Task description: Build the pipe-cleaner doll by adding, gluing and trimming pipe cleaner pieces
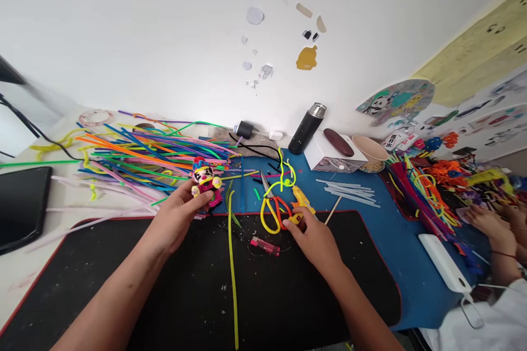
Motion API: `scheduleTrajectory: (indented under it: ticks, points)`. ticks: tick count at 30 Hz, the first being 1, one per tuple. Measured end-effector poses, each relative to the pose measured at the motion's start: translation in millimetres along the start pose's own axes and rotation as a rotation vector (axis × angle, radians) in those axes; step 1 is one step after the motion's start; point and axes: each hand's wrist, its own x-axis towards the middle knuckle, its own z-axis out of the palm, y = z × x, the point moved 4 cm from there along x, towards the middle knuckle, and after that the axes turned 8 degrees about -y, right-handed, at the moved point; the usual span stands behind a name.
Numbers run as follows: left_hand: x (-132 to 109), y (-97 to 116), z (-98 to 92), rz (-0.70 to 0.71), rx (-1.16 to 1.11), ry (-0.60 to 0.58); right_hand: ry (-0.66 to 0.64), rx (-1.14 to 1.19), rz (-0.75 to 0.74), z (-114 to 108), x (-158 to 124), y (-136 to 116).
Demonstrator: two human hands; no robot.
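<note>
Left hand (175,219) fingers grasp doll (203,180); right hand (315,238) at glue gun (302,197) by scissors (269,196), grip unclear. Likely tool pickup; next calls for secure hold.

No text reads clearly — the black characters (392,139) on a white card (397,145) are too small.

A white wall (164,27) rises behind the table (18,285), marked with pale patches (254,15) and a mustard sticker (307,58). At right, a yellow band (473,38) runs above a fan-shaped picture (397,101). Soft light spreads evenly across the wall.
</note>
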Motion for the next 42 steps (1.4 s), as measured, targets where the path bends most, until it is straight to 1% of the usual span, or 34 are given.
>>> scheduleTrajectory:
  ticks: [3, 8, 12, 15, 19, 25, 29, 31, 33, 36, 40, 42]
  points:
    - [1.0, -1.3, -1.8, -0.002, 0.008, 0.011, -0.004, -0.029, 0.002, 7.1, 2.4, -1.5]
    - [0.2, -2.7, -2.4, -0.022, 0.005, 0.023, 0.002, 0.047, 0.013, 9.4, 3.5, 4.5]
    - [0.1, -2.7, -2.6, -0.023, 0.003, 0.024, 0.077, 0.12, 0.006, 8.4, 0.5, 12.7]
    - [-0.1, -3.3, -2.4, -0.022, 0.001, 0.028, 0.126, 0.134, 0.013, 6.7, -4.0, 19.3]
    - [-2.0, -3.4, 0.7, -0.025, 0.004, 0.013, 0.082, 0.092, 0.038, -0.4, -10.7, 22.1]
    - [-4.3, -1.6, 3.9, -0.046, -0.013, -0.023, 0.021, 0.0, 0.086, -22.8, -18.5, 18.7]
    - [-4.8, -2.4, 4.6, -0.067, -0.036, -0.022, -0.012, -0.07, 0.125, -36.1, -26.9, 23.3]
    - [-5.4, -3.4, 6.0, -0.074, -0.028, -0.028, -0.015, -0.088, 0.142, -41.6, -31.7, 25.4]
    - [-6.4, -4.8, 8.8, -0.085, -0.007, -0.051, 0.009, -0.076, 0.149, -45.7, -35.3, 24.5]
    - [-7.9, -7.2, 13.1, -0.103, 0.006, -0.094, 0.063, -0.035, 0.111, -46.2, -36.8, 16.2]
    - [-9.4, -8.6, 14.5, -0.094, 0.008, -0.099, -0.003, -0.074, 0.002, -38.2, -33.4, 5.7]
    - [-9.9, -9.1, 14.6, -0.09, 0.012, -0.107, 0.016, -0.092, 0.029, -40.4, -32.6, 9.5]
